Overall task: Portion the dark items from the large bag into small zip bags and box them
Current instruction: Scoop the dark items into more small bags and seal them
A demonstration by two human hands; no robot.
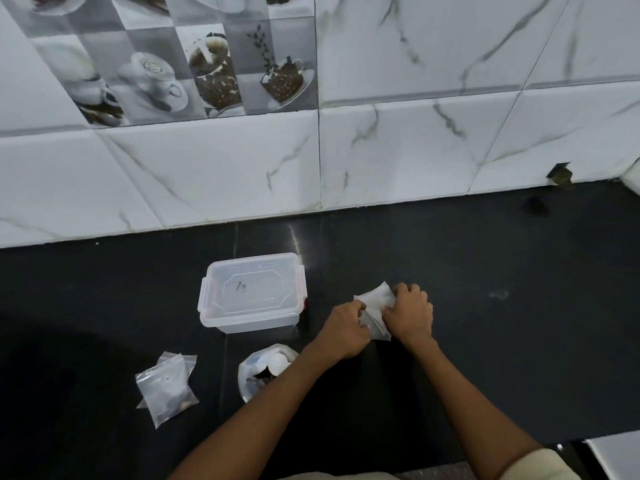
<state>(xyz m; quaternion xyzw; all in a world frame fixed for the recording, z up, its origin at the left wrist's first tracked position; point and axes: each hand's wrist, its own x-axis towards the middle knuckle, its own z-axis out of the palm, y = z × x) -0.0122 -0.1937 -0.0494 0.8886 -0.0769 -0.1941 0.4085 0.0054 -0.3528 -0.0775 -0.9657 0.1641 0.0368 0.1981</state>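
I see both hands, left (348,332) and right (410,315), pinching thin, clear, empty zip bags (375,304); lidded box (252,293) beside them.

Your two forearms enter from the bottom edge and converge toward the middle of the view. Your left hand (346,332) is held back-up with the knuckles toward the camera; its fingers (360,308) are curled and pinch the left edge of the small zip bags (375,299). Your right hand (410,315) sits just beside it, also back-up, its fingers curled down over the right side of the same stack. The two hands are nearly touching. Your left forearm is bare and runs diagonally from lower left. Your right forearm runs from lower right, with a light sleeve (547,462) at the elbow.
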